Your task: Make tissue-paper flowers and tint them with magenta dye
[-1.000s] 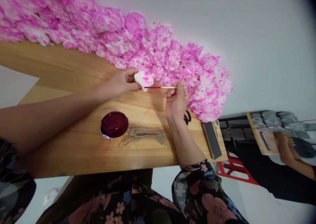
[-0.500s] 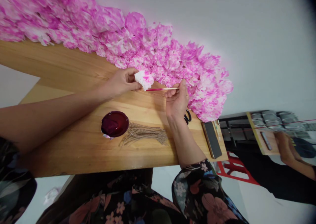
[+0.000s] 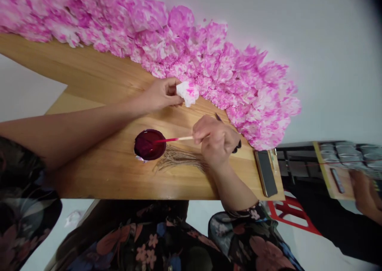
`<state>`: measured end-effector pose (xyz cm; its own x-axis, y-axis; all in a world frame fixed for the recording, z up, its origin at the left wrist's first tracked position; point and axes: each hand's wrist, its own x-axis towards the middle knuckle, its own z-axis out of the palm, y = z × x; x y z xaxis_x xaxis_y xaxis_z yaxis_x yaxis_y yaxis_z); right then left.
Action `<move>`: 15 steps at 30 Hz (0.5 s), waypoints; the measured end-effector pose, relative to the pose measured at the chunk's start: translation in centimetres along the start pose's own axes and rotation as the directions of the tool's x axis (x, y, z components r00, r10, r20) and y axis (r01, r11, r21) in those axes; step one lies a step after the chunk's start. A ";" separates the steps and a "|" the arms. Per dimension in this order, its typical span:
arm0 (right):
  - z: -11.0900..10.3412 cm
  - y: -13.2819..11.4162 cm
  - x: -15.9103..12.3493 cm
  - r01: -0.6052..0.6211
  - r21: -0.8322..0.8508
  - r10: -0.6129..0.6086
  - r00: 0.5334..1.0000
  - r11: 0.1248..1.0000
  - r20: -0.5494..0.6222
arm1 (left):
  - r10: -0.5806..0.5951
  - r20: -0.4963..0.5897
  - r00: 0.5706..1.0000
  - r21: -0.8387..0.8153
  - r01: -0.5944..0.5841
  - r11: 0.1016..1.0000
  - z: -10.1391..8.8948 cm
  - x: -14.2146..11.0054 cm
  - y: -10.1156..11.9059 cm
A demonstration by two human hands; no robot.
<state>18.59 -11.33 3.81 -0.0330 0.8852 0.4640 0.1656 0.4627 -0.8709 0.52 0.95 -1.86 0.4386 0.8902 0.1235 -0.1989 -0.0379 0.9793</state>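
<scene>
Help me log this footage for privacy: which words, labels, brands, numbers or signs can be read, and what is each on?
None can be read.
Phone: no lettering visible on its dark face.
Dark bowl: no label visible.
Yellow marks at the far right: too blurred to tell whether they are letters.

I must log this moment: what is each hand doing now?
Left hand: holding small white-pink flower.
Right hand: closed on thin stick.

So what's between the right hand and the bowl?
In the head view, a stick runs from the right hand to the bowl, with twigs on the table beside it.
</scene>
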 end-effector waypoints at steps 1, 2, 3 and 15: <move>0.0 -0.1 -0.1 0.045 -0.031 -0.040 0.990 0.999 0.132 | -0.009 -0.002 1.000 -0.003 0.009 1.000 0.0 0.0 0.1; 0.0 -0.1 0.0 0.097 -0.058 -0.079 0.963 0.994 0.256 | -0.016 -0.007 1.000 -0.004 0.016 1.000 0.1 0.0 0.1; 0.0 -0.1 0.1 0.151 -0.080 -0.113 0.926 0.985 0.359 | -0.023 -0.011 1.000 -0.003 0.023 1.000 0.1 0.0 0.2; 0.7 1.5 -0.2 -0.210 0.110 0.225 0.961 0.972 -0.162 | 0.004 0.020 1.000 -0.038 -0.003 0.999 0.1 0.5 -0.2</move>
<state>18.17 -10.80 2.26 0.1652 0.9470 0.2756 0.0596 0.2694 -0.9612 0.85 1.35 -2.01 0.4556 0.8806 0.1303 -0.2337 -0.0229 0.9720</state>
